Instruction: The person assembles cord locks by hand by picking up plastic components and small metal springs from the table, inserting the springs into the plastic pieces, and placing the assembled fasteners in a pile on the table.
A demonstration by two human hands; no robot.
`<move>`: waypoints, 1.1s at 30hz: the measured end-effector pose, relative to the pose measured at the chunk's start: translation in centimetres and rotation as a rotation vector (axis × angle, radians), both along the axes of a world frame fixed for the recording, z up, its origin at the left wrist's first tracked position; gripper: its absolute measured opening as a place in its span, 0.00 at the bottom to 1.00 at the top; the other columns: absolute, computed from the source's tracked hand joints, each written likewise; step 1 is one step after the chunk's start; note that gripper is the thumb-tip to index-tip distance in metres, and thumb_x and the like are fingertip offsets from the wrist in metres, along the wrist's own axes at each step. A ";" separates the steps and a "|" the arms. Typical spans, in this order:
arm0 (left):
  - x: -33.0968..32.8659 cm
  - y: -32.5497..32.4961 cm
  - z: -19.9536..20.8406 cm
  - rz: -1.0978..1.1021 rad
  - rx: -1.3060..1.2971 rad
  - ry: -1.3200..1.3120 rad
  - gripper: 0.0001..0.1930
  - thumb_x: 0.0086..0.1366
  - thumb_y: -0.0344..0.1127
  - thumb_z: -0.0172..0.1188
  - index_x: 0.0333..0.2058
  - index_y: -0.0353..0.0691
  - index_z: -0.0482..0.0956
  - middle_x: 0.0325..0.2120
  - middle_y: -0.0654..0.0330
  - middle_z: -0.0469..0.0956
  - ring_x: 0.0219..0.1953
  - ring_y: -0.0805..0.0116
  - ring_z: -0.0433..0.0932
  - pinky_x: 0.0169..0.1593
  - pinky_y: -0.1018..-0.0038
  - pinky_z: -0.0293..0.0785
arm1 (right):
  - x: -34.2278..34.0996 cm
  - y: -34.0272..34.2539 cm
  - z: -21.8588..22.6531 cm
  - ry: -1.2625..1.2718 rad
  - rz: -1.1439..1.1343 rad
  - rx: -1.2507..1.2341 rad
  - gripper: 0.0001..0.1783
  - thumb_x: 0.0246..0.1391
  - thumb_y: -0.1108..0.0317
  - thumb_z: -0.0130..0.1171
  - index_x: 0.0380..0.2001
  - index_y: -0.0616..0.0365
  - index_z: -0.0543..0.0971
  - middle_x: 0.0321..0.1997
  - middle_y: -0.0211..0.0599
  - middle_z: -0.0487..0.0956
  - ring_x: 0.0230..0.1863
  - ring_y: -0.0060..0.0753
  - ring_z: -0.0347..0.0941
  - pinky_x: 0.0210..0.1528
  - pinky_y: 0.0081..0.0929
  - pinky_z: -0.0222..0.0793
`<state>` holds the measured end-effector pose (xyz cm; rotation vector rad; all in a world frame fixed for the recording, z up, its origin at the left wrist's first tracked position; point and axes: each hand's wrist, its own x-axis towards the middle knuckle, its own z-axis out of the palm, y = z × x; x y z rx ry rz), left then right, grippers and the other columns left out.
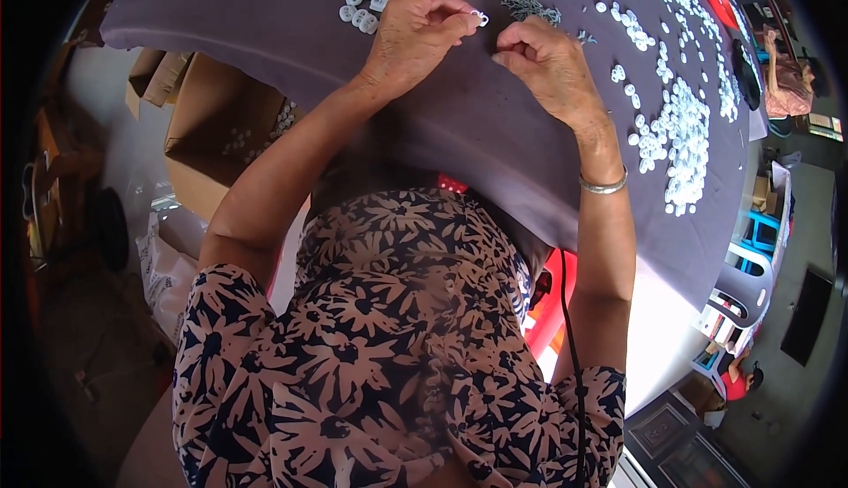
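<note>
My left fingers [459, 25] pinch a white piece [480, 18]: hold it steady, edge exposed. My right fingers [517, 39] curl beside grey fasteners [527, 4], contents indeterminable.

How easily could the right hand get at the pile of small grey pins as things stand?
Likely yes: the right hand is close by the near side of the pile of small grey pins, and nothing seems to block it. It is curled, though; whether it holds anything is hidden.
</note>
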<state>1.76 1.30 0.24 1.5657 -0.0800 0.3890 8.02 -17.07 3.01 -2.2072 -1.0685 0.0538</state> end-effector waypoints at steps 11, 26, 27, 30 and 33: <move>-0.5 -1.9 -0.1 -0.082 -0.067 0.038 0.16 0.58 0.26 0.60 0.45 0.36 0.71 0.28 0.61 0.78 0.29 0.79 0.76 0.32 0.81 0.74 | 0.5 -1.3 0.3 0.287 -0.104 0.269 0.02 0.54 0.75 0.55 0.28 0.61 0.75 0.23 0.23 0.73 0.22 0.12 0.63 0.24 0.14 0.59; -0.2 -3.6 -1.2 -0.097 -0.003 0.063 0.17 0.59 0.27 0.59 0.47 0.37 0.70 0.28 0.62 0.78 0.29 0.80 0.75 0.33 0.82 0.72 | -0.5 -1.2 -1.7 0.527 -0.093 0.569 0.06 0.53 0.78 0.54 0.35 0.64 0.77 0.26 0.28 0.74 0.24 0.15 0.63 0.25 0.15 0.59; -0.2 -3.7 -1.2 -0.087 -0.022 0.048 0.17 0.57 0.26 0.59 0.46 0.35 0.70 0.26 0.61 0.79 0.27 0.81 0.73 0.33 0.82 0.72 | -0.6 -1.2 -1.6 0.513 -0.101 0.562 0.06 0.54 0.77 0.55 0.36 0.63 0.77 0.27 0.27 0.74 0.25 0.15 0.64 0.25 0.14 0.59; -0.2 -3.7 -1.2 -0.078 -0.018 0.048 0.17 0.57 0.26 0.59 0.46 0.35 0.70 0.26 0.62 0.79 0.27 0.81 0.73 0.33 0.82 0.72 | -0.6 -1.4 -1.5 0.486 -0.101 0.514 0.06 0.57 0.73 0.55 0.36 0.62 0.77 0.26 0.25 0.73 0.26 0.14 0.64 0.27 0.13 0.60; -0.1 -3.6 -1.3 -0.078 -0.022 0.041 0.17 0.57 0.27 0.59 0.46 0.35 0.70 0.26 0.62 0.79 0.26 0.81 0.72 0.32 0.82 0.72 | -0.8 -1.2 -1.3 0.460 -0.097 0.460 0.06 0.58 0.70 0.54 0.35 0.61 0.76 0.26 0.23 0.72 0.26 0.14 0.64 0.28 0.13 0.61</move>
